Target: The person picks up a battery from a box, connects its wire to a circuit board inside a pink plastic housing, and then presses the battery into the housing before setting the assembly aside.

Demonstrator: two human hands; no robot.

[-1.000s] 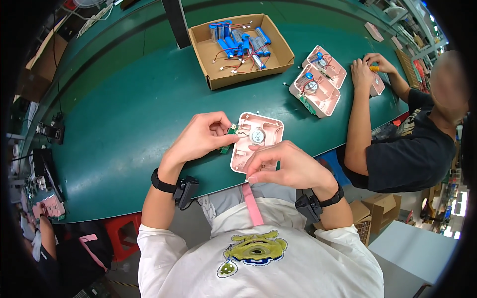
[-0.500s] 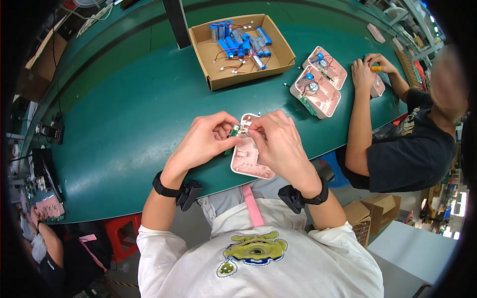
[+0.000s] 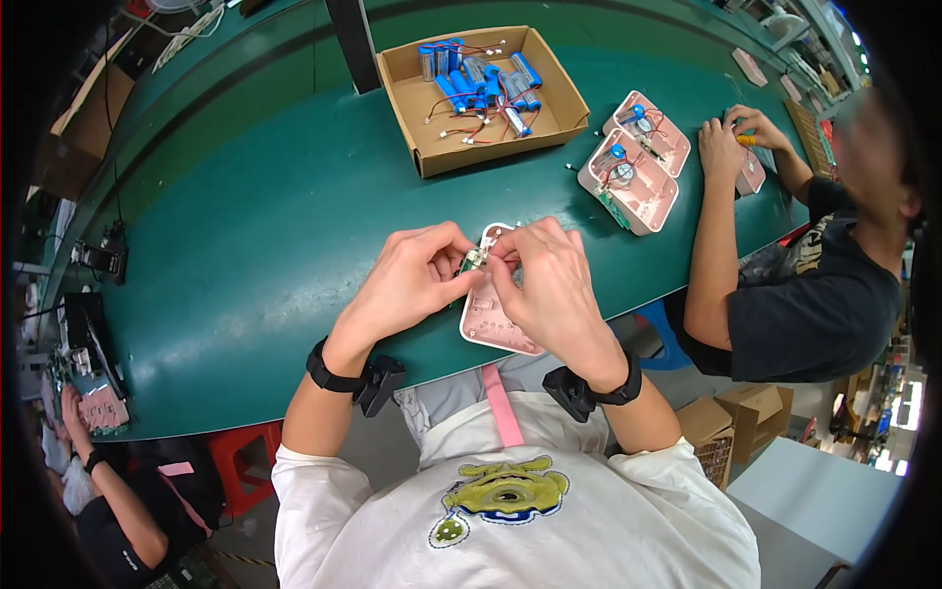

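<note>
A pink plastic housing half (image 3: 494, 319) lies on the green table in front of me, near its edge. Above its left side, my left hand (image 3: 417, 270) pinches a small green circuit board (image 3: 470, 261) between thumb and fingers. Close against it, my right hand (image 3: 543, 275) has thumb and fingertips pressed together at a small white connector (image 3: 485, 253) by the board's edge. My right fingers partly hide the connector and its wires. Part of the housing is covered by my right hand.
A cardboard box (image 3: 422, 118) of blue batteries with wired leads stands beyond my hands. Right of it sit two pink housings (image 3: 643, 201) with batteries inside. At the right a co-worker's hands (image 3: 731, 147) hold a yellow-handled tool; another person's arm (image 3: 128, 501) shows lower left.
Both my hands have drawn slightly closer together, and the board has tilted between them. The person at lower left has moved an arm further into view.
</note>
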